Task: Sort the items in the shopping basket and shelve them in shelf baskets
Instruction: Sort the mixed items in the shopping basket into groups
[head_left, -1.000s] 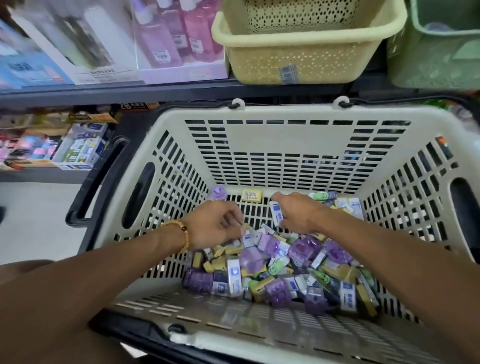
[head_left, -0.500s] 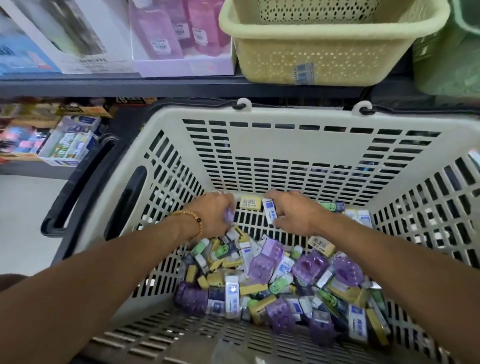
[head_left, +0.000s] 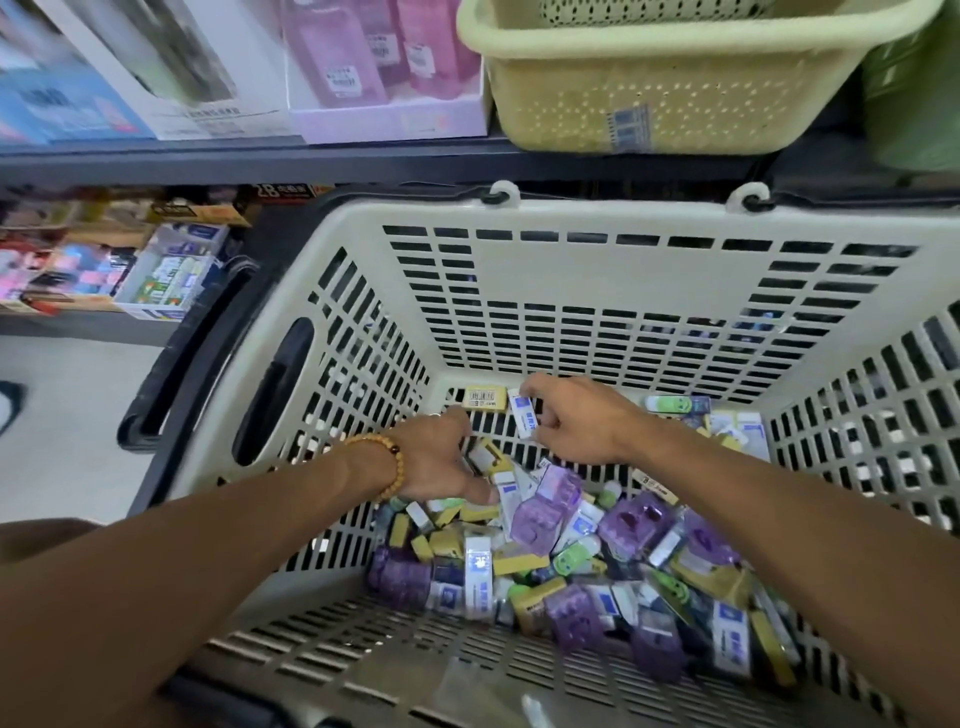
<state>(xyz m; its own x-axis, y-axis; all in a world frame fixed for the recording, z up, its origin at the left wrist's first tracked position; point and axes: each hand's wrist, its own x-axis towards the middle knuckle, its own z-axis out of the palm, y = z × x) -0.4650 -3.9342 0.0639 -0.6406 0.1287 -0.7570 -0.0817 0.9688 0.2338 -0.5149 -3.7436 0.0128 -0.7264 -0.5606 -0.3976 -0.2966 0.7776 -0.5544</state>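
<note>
Both hands inside the shopping basket (head_left: 597, 270), over the pile of small items (head_left: 571, 551).

The right hand (head_left: 576, 423) pinches a white-and-blue packet (head_left: 522, 415) near the far wall. The left hand (head_left: 436, 460) rests on the pile, fingers curled; grip cannot be determined. The yellow shelf basket (head_left: 649, 98) sits on the shelf (head_left: 260, 163) above.

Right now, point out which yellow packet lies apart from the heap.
The yellow packet with the barcode label facing up, against the shopping basket's far wall beside the right hand. The other yellow packets are buried in the heap.
</note>
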